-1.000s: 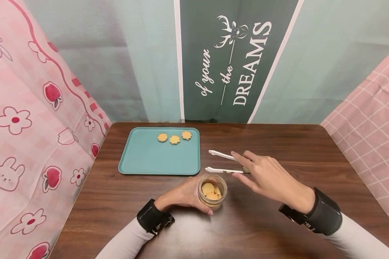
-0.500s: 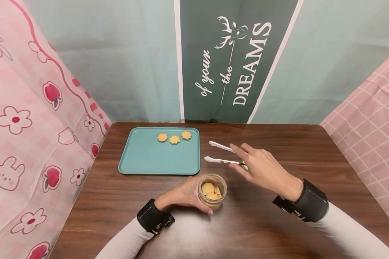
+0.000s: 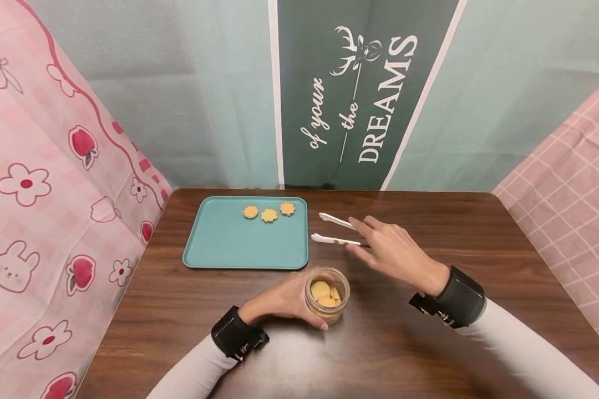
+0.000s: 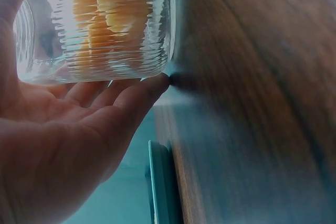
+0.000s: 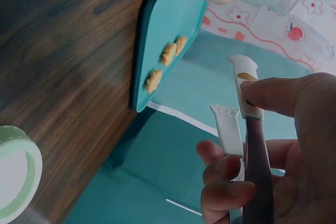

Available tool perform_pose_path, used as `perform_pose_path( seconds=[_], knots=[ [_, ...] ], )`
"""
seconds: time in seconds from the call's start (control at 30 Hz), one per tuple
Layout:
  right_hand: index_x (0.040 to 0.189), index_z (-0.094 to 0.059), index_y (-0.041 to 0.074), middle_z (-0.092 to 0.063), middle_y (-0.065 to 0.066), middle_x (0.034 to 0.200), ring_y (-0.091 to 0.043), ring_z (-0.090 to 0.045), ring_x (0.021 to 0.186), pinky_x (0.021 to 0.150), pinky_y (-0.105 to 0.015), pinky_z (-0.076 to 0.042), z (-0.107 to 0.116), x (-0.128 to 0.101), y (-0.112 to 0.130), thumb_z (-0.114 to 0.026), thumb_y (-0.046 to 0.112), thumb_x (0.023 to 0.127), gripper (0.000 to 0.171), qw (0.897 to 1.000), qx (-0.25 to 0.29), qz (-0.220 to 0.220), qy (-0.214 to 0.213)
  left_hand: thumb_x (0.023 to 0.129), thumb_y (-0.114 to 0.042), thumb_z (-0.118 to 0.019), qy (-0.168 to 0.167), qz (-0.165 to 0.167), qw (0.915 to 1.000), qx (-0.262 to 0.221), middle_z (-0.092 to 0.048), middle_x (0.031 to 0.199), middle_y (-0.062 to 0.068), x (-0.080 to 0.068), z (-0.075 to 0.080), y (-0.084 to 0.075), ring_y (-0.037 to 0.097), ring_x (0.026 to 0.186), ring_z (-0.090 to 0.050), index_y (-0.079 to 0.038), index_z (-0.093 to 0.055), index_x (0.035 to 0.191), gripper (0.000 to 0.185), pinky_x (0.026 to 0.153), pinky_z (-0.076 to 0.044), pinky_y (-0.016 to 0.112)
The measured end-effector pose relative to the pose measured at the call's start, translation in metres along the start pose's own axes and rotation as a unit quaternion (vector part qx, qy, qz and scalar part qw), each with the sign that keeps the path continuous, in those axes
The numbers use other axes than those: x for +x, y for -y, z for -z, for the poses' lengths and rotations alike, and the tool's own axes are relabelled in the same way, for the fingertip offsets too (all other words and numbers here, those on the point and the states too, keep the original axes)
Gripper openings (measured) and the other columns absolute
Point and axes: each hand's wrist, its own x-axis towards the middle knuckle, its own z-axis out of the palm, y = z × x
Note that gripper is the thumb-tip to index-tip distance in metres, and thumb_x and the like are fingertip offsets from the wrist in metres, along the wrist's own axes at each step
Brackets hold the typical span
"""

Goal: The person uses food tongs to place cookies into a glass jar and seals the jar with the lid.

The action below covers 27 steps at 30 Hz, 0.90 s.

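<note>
At the near edge of the dark wooden table (image 3: 429, 221), we steady and reach.
Our left hand (image 3: 284, 299) wraps the ribbed glass jar of round biscuits (image 3: 326, 295), holding it upright; our right hand (image 3: 391, 252) pinches white plastic tongs (image 3: 335, 230), tips parted, just beyond; farther off, three flower-shaped biscuits (image 3: 268, 213) line the teal tray (image 3: 229, 244).

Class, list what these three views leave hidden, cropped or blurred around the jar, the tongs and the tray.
1. Head view: right hand hides the rear of the tongs.
2. Left wrist view: jar cropped at the top edge; tray blurred.
3. Right wrist view: a white-and-green round object cut off at the left edge, unidentifiable.
</note>
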Motion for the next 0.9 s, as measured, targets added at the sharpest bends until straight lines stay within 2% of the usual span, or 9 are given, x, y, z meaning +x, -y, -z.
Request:
perform_pose_path(
  seconds=[0.43, 0.73, 0.9],
  knots=[
    [0.144, -0.061, -0.002, -0.069, -0.019, 0.11, -0.031, -0.067, 0.067, 0.056, -0.049, -0.056, -0.016, 0.02, -0.008, -0.075, 0.034, 0.098, 0.059, 1.0, -0.002, -0.025, 0.015, 0.064, -0.031, -0.104, -0.003, -0.005, 0.9999, -0.009, -0.066, 0.133, -0.008, 0.0, 0.0, 0.002, 0.004, 0.125, -0.058, -0.02, -0.059, 0.138, 0.087, 0.112, -0.045, 0.027],
    [0.144, -0.061, -0.001, -0.069, -0.018, 0.109, -0.026, -0.064, 0.063, 0.058, -0.048, -0.057, -0.023, 0.036, -0.008, -0.074, 0.033, 0.099, 0.058, 0.999, 0.007, -0.029, 0.027, 0.065, -0.031, -0.104, 0.0, -0.006, 0.9999, -0.012, -0.065, 0.135, -0.009, 0.001, 0.001, 0.002, 0.003, 0.127, -0.057, -0.02, -0.059, 0.139, 0.088, 0.113, -0.044, 0.027],
    [0.142, -0.062, -0.002, -0.067, -0.016, 0.103, -0.025, -0.062, 0.063, 0.055, -0.046, -0.055, -0.025, 0.043, -0.008, -0.075, 0.035, 0.099, 0.058, 0.999, 0.003, -0.025, 0.024, 0.065, -0.03, -0.104, -0.002, -0.007, 0.9999, -0.015, -0.065, 0.136, -0.009, 0.0, 0.001, 0.0, 0.003, 0.128, -0.057, -0.02, -0.06, 0.138, 0.086, 0.114, -0.044, 0.026]
  ],
)
